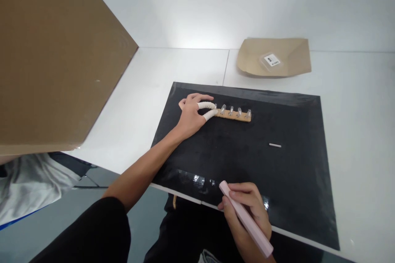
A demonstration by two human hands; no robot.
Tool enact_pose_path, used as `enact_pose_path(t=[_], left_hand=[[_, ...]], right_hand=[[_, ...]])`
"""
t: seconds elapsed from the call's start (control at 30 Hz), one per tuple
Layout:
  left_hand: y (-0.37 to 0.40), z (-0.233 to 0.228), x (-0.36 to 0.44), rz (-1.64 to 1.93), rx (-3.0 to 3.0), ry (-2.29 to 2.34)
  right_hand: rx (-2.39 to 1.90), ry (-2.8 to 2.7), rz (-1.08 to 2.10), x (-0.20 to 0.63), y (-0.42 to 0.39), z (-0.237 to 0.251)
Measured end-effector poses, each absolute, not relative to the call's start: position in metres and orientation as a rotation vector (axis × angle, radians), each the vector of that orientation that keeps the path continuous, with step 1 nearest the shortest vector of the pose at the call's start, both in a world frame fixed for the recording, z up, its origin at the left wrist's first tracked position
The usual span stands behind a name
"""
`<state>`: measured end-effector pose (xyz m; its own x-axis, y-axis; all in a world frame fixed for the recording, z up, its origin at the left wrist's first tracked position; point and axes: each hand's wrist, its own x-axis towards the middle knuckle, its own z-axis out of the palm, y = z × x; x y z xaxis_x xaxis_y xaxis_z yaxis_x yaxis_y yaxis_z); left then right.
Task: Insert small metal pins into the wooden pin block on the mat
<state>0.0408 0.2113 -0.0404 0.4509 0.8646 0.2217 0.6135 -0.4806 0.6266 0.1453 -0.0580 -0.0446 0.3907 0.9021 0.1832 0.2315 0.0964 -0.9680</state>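
White worktop (354, 102) under a plain white wall, with a black mat (234, 160) laid on it. On the mat lies a small wooden strip (236, 115) bearing a row of clear nail tips. The left hand (193, 115) rests at the strip's left end, two fingers (206, 105) wrapped in white tape pinching that end. The right hand (247, 213) sits at the mat's near edge, fingers closed around a long pink file (245, 218). A short white stick (275, 145) lies alone on the mat, well apart from both hands. Behind the mat sits a brown paper tray (290, 55). A large cardboard sheet (52, 57) fills the left.
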Motion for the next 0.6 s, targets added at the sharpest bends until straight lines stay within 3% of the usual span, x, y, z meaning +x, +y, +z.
enact_pose_path(t=[0.6], left_hand=[[0.218,-0.037,0.027,0.534,2.327,1.133]], right_hand=[[-1.434,-1.057,0.619,0.135,-0.059,-0.052]])
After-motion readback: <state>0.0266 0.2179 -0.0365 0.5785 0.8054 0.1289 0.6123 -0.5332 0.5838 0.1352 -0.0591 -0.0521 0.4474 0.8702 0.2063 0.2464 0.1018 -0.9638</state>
